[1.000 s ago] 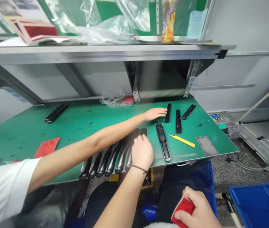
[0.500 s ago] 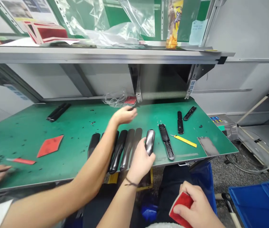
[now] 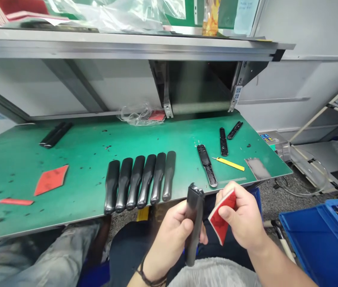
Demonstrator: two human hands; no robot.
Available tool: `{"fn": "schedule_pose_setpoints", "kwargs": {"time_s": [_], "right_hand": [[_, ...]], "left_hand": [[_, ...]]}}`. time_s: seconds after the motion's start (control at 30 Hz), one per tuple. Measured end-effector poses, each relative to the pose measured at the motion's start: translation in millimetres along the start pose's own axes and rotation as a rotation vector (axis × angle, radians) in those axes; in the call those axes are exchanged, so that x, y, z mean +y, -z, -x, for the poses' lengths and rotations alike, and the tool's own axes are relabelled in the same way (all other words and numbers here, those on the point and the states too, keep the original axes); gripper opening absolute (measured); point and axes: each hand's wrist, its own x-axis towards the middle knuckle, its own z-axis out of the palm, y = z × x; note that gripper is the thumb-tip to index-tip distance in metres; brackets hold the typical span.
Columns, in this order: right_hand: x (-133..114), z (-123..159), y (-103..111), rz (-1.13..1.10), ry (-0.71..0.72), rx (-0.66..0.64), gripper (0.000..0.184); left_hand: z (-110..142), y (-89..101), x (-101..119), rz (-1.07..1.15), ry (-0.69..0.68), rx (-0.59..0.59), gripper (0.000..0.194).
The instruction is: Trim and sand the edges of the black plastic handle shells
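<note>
My left hand (image 3: 171, 229) is wrapped round a black plastic handle-shaped shell (image 3: 193, 227), held on end over my lap at the table's front edge. Just to its right, my right hand (image 3: 242, 217) pinches a red sanding pad (image 3: 224, 219) with a pale edge. A small gap shows between pad and shell. Several similar black shells (image 3: 139, 181) lie in a row on the green table (image 3: 82, 149), left of my hands. Beyond my hands, an opened black shell (image 3: 207, 165) lies beside a yellow craft knife (image 3: 229, 164).
Two black pieces (image 3: 223, 141) lie at the back right, and two dark shells (image 3: 55, 134) at the back left. A red pad (image 3: 51, 180) and red knife (image 3: 16, 201) lie on the left. A metal shelf (image 3: 127, 48) crosses above. Blue bins (image 3: 312, 239) stand right.
My left hand has drawn the shell back off the table toward my lap and turned it. My right hand has lifted the red pad toward it. The co-worker's arms have left the view.
</note>
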Motion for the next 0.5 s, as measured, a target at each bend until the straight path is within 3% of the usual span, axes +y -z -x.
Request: {"fn": "schedule_pose_setpoints", "kwargs": {"time_s": [0.17, 0.27, 0.4, 0.5], "right_hand": [[-2, 1, -14, -0.070, -0.044, -0.037, 0.049], [2, 2, -18, -0.057, -0.012, -0.018, 0.048], [3, 8, -22, -0.021, 0.125, 0.088, 0.040], [-1, 13, -21, 0.130, 0.211, 0.111, 0.036]], "left_hand": [[15, -6.9, -2, 0.080, 0.064, -0.012, 0.046], [20, -12.2, -7, 0.047, 0.035, 0.010, 0.050], [24, -16.6, -16, -0.016, 0.047, -0.020, 0.049], [24, -15.2, -18, -0.108, -0.037, 0.018, 0.046]]}}
